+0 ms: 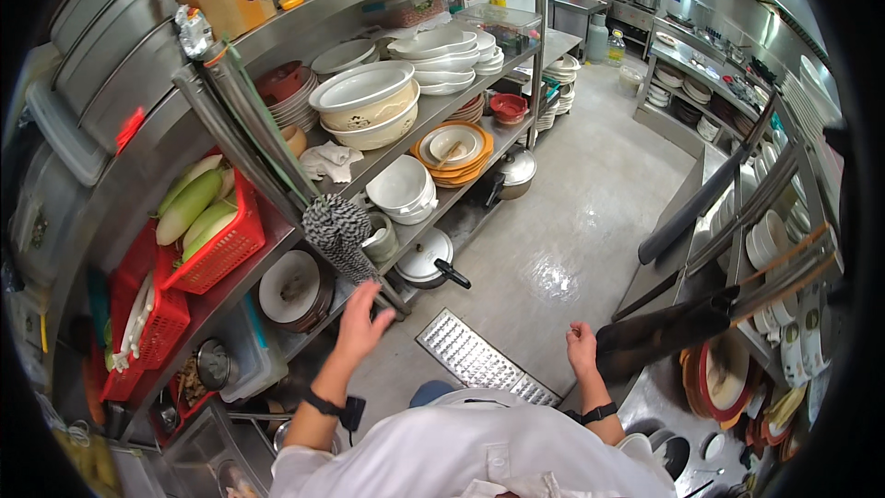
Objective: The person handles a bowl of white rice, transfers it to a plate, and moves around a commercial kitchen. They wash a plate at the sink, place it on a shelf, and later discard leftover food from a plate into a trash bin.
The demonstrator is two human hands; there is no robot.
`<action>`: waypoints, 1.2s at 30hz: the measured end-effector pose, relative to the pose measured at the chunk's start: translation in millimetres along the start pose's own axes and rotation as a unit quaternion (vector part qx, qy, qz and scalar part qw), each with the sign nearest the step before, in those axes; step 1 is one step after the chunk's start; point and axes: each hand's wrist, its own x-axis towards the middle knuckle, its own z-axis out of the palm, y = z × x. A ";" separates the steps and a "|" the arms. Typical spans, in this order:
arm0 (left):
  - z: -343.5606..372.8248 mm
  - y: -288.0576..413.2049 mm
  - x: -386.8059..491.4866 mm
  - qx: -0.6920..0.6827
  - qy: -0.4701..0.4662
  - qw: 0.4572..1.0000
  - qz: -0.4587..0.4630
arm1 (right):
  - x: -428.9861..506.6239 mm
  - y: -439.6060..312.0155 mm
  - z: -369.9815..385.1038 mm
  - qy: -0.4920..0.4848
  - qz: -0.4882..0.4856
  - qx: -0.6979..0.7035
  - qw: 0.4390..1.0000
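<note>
My left hand [361, 324] is raised with its fingers apart and holds nothing. It is just below the grey-and-white speckled cloth [337, 228] hanging at the metal shelf post; whether they touch is unclear. My right hand [581, 346] is in front of me at the right with its fingers curled, and nothing shows in it. Left of that hand lies the perforated metal drain grate [473, 349] in the floor. A pressure cooker [425, 256] with a black handle is on the low shelf beyond my left hand.
Steel shelving [442, 107] on the left carries stacked bowls, plates and red baskets [218, 256] of pale green gourds or radishes. At the right stand a steel rack [733, 187] of dishes and dark long-handled things [664, 332]. Wet-looking floor [553, 235] runs between them.
</note>
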 end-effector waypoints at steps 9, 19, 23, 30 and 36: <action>29.6 -158.1 292.9 0.173 0.237 0.942 -0.164 | 106.3 -13.1 -2.6 -0.029 0.062 0.066 0.996; 56.2 -216.5 345.0 0.217 0.318 0.819 -0.426 | 296.4 -40.7 -30.5 -0.054 0.075 0.011 0.996; 128.5 -117.4 350.6 0.297 0.481 0.795 -0.222 | 358.8 -49.8 -34.6 -0.069 0.118 0.107 0.985; 268.1 69.5 398.5 -0.172 0.228 0.949 -0.134 | 463.5 -83.5 -6.3 -0.225 0.033 0.108 0.968; 345.5 190.2 445.8 -0.360 -0.082 0.928 -0.043 | 541.1 -98.8 3.5 -0.363 0.042 0.362 0.857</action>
